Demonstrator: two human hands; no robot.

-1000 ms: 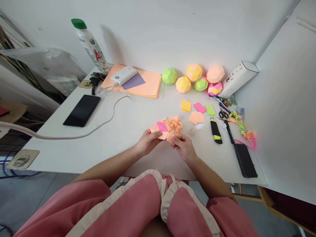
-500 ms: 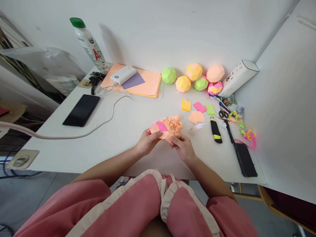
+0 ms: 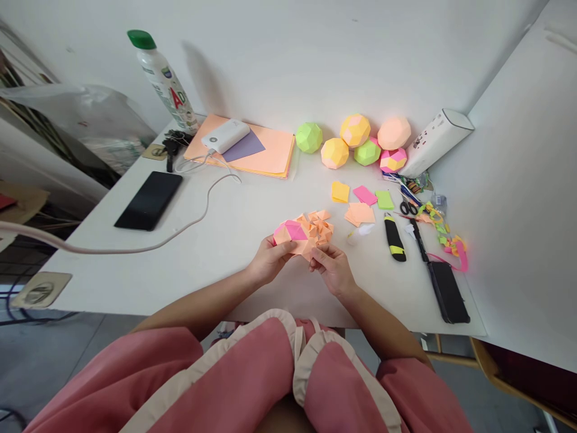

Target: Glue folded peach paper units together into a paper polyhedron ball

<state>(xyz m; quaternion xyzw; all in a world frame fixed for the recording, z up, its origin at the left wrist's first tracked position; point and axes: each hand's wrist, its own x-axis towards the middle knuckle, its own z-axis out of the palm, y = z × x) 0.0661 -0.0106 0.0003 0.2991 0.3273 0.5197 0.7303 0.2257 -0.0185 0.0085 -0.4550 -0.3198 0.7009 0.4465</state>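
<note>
– From the head camera, what is the left hand (image 3: 270, 261) doing?
– Gripping the model (image 3: 296, 231), a faceted paper thing in peach and pink, by its near side, with the thumb on top.
– And the right hand (image 3: 334, 270)?
– Pinching the model's right end between thumb and fingers. Both have hold of it.
– Where is the model, then?
– Over the front part of the table (image 3: 220, 240), between the two hands. I can't tell whether its underside touches the top.
– What's just beyond it?
– A heap of folded peach pieces (image 3: 321, 227), partly hidden by the model. Farther back and to the right lie yellow slips (image 3: 339, 192), pink slips (image 3: 365, 195), green slips (image 3: 384, 199) and, nearest, peach slips (image 3: 360, 214).
– Any tools?
– Right of the slips, a black and yellow cutter (image 3: 395, 239); scissors (image 3: 408, 208) lie behind it.
– And along the back?
– Faceted paper balls (image 3: 355, 130) by the wall, most bunched together, with a green one slightly apart. Farther left, a power bank (image 3: 226, 136) lies on orange sheets (image 3: 276, 153), partly over a purple sheet (image 3: 247, 147). A bottle (image 3: 164, 84) stands at the back left, and a dark phone (image 3: 149, 201) lies in front.
</note>
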